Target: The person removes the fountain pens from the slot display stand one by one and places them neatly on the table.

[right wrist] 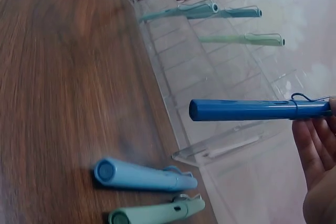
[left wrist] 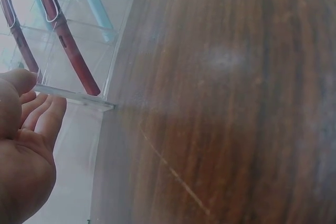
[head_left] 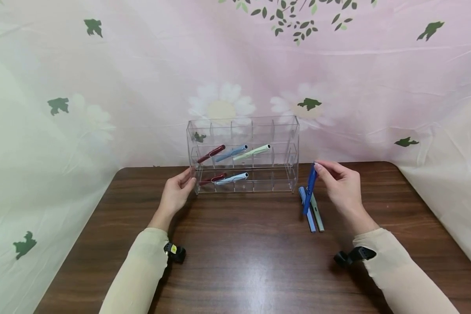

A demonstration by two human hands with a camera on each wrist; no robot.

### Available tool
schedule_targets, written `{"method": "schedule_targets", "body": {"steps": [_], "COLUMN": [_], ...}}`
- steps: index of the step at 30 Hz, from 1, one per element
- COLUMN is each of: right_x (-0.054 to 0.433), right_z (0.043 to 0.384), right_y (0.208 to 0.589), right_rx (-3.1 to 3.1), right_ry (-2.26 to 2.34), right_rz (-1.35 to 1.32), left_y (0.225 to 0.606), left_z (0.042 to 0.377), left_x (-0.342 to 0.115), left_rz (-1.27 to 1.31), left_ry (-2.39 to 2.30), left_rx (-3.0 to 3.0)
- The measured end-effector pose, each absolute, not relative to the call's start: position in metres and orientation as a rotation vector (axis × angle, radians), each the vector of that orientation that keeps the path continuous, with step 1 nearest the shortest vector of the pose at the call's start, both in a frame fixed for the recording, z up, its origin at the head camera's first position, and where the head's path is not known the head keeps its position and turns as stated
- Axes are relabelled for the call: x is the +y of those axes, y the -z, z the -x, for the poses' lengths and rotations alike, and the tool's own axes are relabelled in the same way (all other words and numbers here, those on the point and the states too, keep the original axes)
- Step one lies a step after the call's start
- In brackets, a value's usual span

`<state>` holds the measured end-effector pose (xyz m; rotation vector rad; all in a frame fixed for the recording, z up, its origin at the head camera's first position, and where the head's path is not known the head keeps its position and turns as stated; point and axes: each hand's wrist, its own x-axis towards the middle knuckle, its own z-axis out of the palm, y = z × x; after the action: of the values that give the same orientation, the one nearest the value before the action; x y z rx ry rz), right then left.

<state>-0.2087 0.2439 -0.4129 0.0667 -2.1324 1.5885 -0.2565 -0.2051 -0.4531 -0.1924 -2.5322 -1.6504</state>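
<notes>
A dark blue pen (head_left: 310, 189) hangs from my right hand (head_left: 343, 187), pinched near its clip end between thumb and fingers. It is above a light blue pen (head_left: 310, 220) and a grey-green pen (head_left: 317, 213) lying on the table. My left hand (head_left: 176, 194) grips the left side of a clear tiered pen rack (head_left: 263, 186), thumb and fingers on either side of its edge in the left wrist view. Tilted in the rack's left compartments are a dark red pen (head_left: 211, 154), a blue pen (head_left: 231, 152) and a pale green pen (head_left: 253, 151), with another dark red pen (head_left: 213, 179) and a light blue pen (head_left: 232, 179) below.
The rack stands at the back of a brown wooden table (head_left: 235, 253), close to a pale curtain (head_left: 153, 87) printed with flowers and leaves. Two loose pens lie just off the rack's right front corner. Each wrist wears a small black camera (head_left: 176, 253).
</notes>
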Motion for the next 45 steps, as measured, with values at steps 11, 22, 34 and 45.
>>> {"method": "schedule_targets", "body": {"steps": [11, 22, 34, 45], "right_x": [0.257, 0.272, 0.289, 0.299], "right_z": [0.207, 0.209, 0.212, 0.22], "right_y": [0.417, 0.428, 0.437, 0.453], "right_rx": [-2.243, -2.36, -2.583, -2.796], "right_ry": [-1.466, -1.409, -1.3, -1.213], "right_rz": [-0.051, -0.016, 0.016, 0.024], "left_y": [0.452, 0.451, 0.454, 0.452], "left_z": [0.255, 0.255, 0.254, 0.255], "left_x": [-0.205, -0.204, -0.205, -0.204], "left_rz": [0.203, 0.196, 0.202, 0.198], "left_ry": [1.624, 1.618, 1.629, 1.614], "left_rx": [-2.549, -2.569, -2.556, -2.57]}}
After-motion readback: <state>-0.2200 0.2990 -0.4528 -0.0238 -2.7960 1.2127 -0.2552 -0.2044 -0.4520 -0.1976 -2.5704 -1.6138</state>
